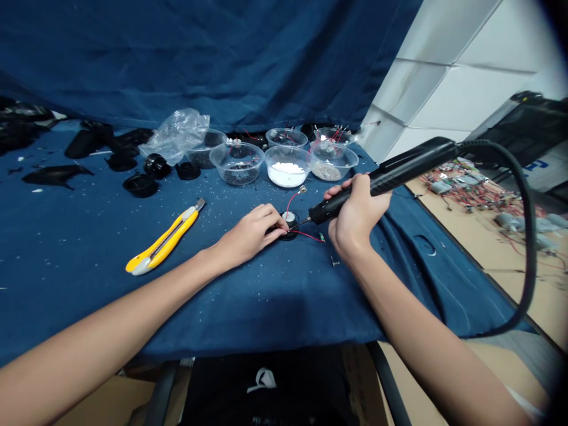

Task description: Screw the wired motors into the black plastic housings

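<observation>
My right hand [357, 219] is wrapped around a black electric screwdriver [412, 163], held at a slant with its thin bit pointing down to the left. The bit's tip reaches a small round black part [290, 235] with a white centre [289, 217], lying on the blue cloth. Pinched at that part's left edge are the fingertips of my left hand [252, 234], which cover some of it. Red wires [306, 234] run out from it, ending in small metal-looking pieces. Whether a screw sits under the bit is too small to tell.
A yellow utility knife [165, 239] lies left of my left hand. Clear plastic bowls with white pieces [287, 174], small screws [326, 171] and dark bits [239, 171] stand behind. Black plastic parts [141, 184] lie at the back left. The screwdriver's cord [530, 236] loops down on the right.
</observation>
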